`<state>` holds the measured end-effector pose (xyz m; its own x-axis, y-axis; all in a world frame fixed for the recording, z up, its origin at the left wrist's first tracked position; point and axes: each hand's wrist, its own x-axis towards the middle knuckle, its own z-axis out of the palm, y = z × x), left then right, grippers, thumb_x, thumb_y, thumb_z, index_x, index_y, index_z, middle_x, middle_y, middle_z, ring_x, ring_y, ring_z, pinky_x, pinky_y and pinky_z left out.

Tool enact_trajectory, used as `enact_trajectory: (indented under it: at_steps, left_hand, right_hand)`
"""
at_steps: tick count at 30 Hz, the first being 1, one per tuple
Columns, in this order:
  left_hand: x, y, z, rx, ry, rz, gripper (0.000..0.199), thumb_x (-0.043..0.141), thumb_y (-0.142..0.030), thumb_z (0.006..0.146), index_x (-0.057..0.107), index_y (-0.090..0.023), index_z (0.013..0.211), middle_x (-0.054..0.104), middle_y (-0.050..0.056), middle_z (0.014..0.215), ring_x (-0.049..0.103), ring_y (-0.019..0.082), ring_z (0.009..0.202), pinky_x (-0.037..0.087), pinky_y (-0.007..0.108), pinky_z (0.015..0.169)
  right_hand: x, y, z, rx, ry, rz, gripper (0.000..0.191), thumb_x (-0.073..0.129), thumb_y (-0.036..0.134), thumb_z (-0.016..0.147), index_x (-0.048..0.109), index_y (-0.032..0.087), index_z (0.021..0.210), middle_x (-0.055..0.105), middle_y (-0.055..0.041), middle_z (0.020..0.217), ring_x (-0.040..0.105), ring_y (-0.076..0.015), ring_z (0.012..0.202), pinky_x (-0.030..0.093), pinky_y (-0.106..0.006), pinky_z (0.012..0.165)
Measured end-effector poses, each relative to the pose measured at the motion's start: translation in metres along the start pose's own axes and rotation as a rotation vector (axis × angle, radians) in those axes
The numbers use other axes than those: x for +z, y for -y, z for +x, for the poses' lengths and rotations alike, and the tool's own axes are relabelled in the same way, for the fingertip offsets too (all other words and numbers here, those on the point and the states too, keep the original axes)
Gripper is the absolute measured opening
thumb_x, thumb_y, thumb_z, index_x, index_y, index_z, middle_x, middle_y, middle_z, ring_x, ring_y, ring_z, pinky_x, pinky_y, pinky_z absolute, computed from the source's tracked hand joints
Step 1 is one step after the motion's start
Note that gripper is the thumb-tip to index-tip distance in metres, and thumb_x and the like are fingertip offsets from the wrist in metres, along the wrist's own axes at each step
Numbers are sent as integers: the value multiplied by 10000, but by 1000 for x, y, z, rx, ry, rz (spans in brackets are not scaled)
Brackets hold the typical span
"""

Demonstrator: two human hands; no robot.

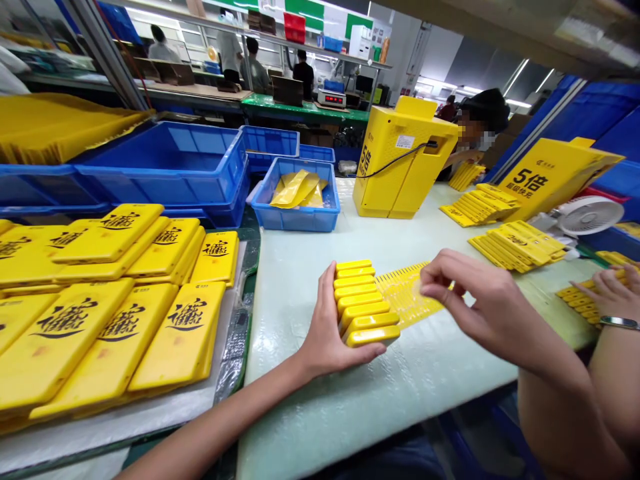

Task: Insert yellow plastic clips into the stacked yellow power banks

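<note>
My left hand (333, 333) is wrapped round a row of several yellow cases (367, 307), standing on edge side by side on the pale tabletop (310, 407). Beyond them, touching or very near the row, lies a yellow sheet with a slotted pattern (413, 293). Over the right end of that sheet is my right hand (470, 293), its thumb and fingers pinched together. Whatever is between those fingertips is too small to name. Yellow cases with black lettering (175, 333) are stacked on the left.
Blue bins (170, 153) line the back left, and a small blue bin (295, 217) holds yellow pieces. A yellow box (395, 167) stands behind. On the right are stacked yellow packs (520, 243), a white fan (590, 215) and another person's hand (610, 297) on yellow cases.
</note>
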<state>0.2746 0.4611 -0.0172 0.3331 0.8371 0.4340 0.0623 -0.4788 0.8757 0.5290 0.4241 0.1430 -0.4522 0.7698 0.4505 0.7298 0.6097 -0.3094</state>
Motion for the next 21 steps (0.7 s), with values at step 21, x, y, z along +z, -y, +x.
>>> enact_trajectory:
  at_steps: [21]
  left_hand:
    - [2, 2, -5, -2, 10, 12, 1551, 1039, -634, 681, 45, -255, 1810, 277, 285, 1816, 351, 557, 1711, 232, 822, 1421]
  right_hand:
    - [4, -39, 53, 8, -23, -90, 204, 661, 244, 1098, 722, 159, 922, 720, -45, 906, 616, -119, 769, 429, -238, 749]
